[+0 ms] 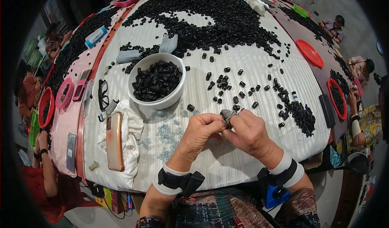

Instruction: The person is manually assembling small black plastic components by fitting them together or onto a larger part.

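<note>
My left hand (197,134) and my right hand (252,131) meet above the near middle of the table, both closed with fingertips pinched together. A grey fabric finger cover (228,115) shows at the fingertips where they meet. Whatever small piece sits between them is mostly hidden by the fingers. Just beyond the hands, small black plastic pieces (236,100) lie scattered on the striped white cloth (279,151). Left of them stands a white bowl (162,104) filled with black pieces (156,81). Tiny clear bits (165,136) are spread beside my left wrist.
A large heap of black pieces (227,17) covers the far table. Thin black parts (303,118) are piled at right. At left lie glasses (103,94), a phone (114,140) and a white cloth (131,124). Red trays (310,53) and co-workers (334,27) line the side tables.
</note>
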A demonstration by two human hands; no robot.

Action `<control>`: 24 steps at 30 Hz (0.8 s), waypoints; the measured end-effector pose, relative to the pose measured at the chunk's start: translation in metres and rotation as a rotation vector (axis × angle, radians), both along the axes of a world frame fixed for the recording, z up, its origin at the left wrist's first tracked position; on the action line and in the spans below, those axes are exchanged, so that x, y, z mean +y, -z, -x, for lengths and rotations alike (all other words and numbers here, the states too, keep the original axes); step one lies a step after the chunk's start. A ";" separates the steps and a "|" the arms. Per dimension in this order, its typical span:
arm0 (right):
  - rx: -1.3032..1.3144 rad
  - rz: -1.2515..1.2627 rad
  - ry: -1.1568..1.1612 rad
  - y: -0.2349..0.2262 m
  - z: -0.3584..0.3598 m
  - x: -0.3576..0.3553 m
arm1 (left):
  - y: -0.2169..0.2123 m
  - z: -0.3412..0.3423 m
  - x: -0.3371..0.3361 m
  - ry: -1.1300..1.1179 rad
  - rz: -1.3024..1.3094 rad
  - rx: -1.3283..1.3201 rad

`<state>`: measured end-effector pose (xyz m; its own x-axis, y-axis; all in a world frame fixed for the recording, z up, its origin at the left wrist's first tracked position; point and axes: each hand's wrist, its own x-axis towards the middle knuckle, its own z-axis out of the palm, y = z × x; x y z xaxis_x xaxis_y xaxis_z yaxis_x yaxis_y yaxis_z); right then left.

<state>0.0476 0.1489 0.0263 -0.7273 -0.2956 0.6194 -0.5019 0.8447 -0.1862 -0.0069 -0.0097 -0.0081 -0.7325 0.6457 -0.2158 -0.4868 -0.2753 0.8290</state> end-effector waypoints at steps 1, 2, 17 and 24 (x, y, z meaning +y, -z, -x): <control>0.005 0.000 -0.008 0.001 0.000 0.000 | 0.000 0.000 0.000 0.002 0.000 0.001; 0.011 -0.001 -0.018 0.001 0.001 -0.001 | 0.000 0.000 -0.001 0.007 -0.006 0.000; -0.418 0.489 -0.117 -0.023 -0.003 0.010 | -0.005 -0.002 0.002 0.022 -0.058 -0.013; -0.452 0.573 -0.113 -0.044 0.015 0.004 | -0.002 0.001 -0.001 -0.049 -0.163 -0.088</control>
<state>0.0327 0.1524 0.0698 -0.9323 -0.1043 0.3464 -0.3502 0.5005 -0.7918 -0.0079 -0.0107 -0.0059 -0.7471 0.6410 -0.1759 -0.5380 -0.4275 0.7265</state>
